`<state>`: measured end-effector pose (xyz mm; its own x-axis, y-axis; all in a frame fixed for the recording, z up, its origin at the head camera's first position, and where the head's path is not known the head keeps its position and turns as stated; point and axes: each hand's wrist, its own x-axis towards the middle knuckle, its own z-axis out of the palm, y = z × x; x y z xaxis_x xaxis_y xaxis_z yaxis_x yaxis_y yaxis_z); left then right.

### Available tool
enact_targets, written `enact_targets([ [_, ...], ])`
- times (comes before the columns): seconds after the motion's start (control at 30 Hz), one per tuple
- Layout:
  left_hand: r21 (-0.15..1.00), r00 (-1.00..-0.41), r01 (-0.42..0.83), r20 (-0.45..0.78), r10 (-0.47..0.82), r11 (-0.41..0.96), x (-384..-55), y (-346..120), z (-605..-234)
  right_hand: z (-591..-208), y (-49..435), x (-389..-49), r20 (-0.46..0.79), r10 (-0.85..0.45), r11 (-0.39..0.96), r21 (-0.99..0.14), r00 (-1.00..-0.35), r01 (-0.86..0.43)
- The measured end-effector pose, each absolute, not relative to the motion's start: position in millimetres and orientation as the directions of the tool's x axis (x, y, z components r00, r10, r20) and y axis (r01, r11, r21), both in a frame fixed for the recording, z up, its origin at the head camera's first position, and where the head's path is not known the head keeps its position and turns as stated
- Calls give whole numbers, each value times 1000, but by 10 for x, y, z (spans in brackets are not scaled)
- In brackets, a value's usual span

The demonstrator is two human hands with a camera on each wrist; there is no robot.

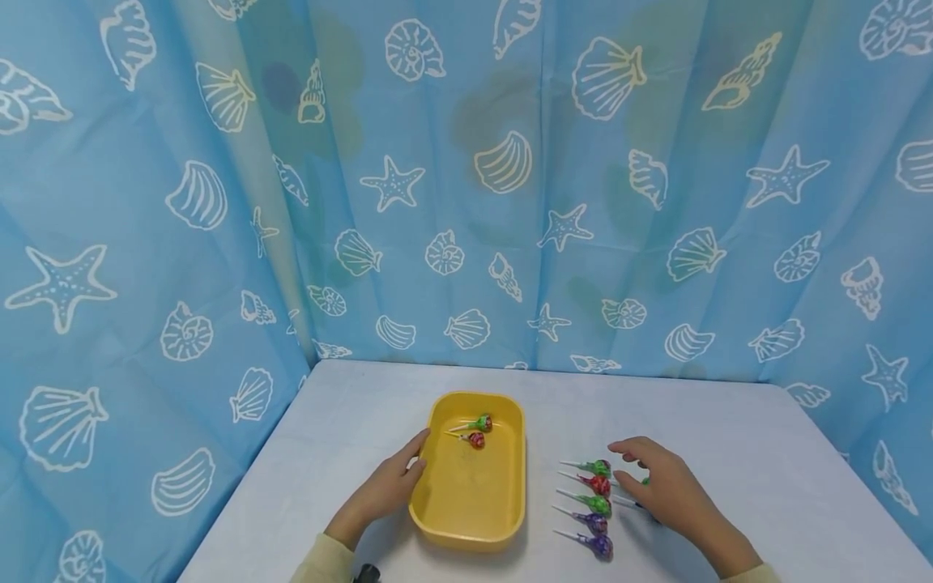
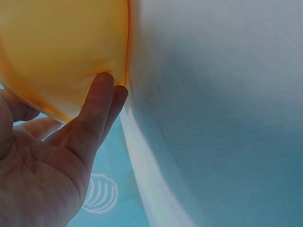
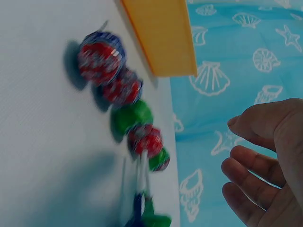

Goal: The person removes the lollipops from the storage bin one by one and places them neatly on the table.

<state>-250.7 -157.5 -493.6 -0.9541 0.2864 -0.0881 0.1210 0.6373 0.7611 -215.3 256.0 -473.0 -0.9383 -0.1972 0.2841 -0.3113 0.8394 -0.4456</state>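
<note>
My left hand rests at the left side of a yellow plastic tray. In the left wrist view, its fairly straight fingers touch the tray's outer wall, with the thumb by the rim. Inside the tray lie a green lollipop and a red lollipop. To the tray's right, several wrapped lollipops lie in a column, among them a red one and a purple one. My right hand hovers over the column's right side, fingers loosely bent around nothing, partly hiding more lollipops.
A white cloth covers the table. Blue curtains with white shell and starfish prints stand behind and at both sides. A small black object shows at the front edge, near the left sleeve.
</note>
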Motion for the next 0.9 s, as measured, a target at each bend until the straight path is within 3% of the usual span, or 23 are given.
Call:
enact_targets([
  [0.9,768,-953,129,-78,291,627,-2513,-1591,-4951,-4606,1878,-2583,282,-306,765,-495,-909,-411],
])
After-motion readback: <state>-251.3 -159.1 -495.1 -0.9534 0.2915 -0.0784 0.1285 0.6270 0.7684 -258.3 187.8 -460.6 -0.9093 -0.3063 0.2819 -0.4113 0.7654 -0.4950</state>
